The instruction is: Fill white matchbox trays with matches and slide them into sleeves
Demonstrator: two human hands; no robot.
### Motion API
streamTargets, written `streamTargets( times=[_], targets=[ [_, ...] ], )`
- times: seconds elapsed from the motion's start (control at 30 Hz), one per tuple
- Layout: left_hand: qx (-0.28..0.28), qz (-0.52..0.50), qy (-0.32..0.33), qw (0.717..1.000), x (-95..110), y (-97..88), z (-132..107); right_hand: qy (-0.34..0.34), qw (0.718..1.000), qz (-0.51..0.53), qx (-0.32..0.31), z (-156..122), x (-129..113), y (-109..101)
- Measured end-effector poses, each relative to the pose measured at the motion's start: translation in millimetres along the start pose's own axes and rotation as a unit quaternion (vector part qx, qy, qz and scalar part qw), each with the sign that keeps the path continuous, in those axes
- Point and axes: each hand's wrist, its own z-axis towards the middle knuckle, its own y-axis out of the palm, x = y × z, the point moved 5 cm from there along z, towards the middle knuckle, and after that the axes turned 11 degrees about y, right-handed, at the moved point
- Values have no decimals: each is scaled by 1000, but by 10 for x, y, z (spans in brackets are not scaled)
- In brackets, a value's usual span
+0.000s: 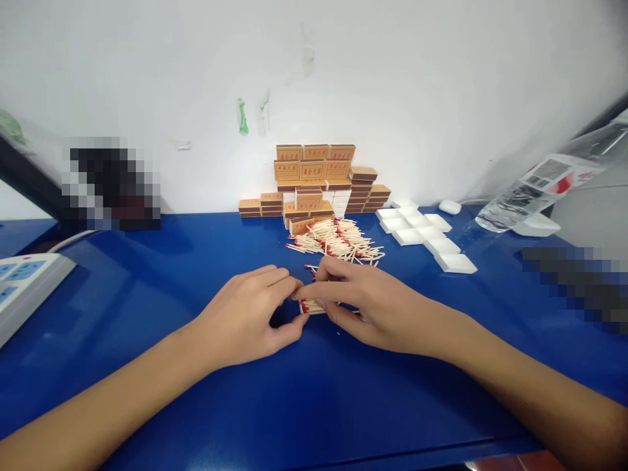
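On the blue desk (275, 405), our slightly parted left fingers (287, 286) hold the probably light, squashable tray (314, 312) by its nine o'clock end; we can't tell what our bent right fingers (336, 290) grip.

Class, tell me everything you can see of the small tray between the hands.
The small, shallow white tray, cardboard by its look, sits open side up on the blue table. Red-headed matches lie inside, heads toward its left end. The left hand touches that end; the right hand reaches over the tray, hiding its right end.
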Motion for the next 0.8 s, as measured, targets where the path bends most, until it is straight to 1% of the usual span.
streamTargets(
  times=[0.1,0.27,0.37,0.47,0.6,0.73,0.8],
  targets=[
    [-6,3,-7,1000,-9,8,-3,1,1000,-15,1,-2,24,-3],
    [-2,19,-8,1000,-22,17,-12,17,999,-35,31,-3,76,-80],
    [2,18,-5,1000,-23,11,-14,15,999,-29,13,-4,59,-91],
    [9,16,-4,1000,-15,-6,-12,31,999,-32,1,3,57,-77],
    [22,13,5,1000,9,-27,-7,55,997,-51,5,15,112,-47],
    [34,17,21,999,32,-35,-4,60,997,-52,19,18,154,-45],
    [34,17,19,999,24,-30,-6,59,997,-49,27,16,153,-59]
  ],
)
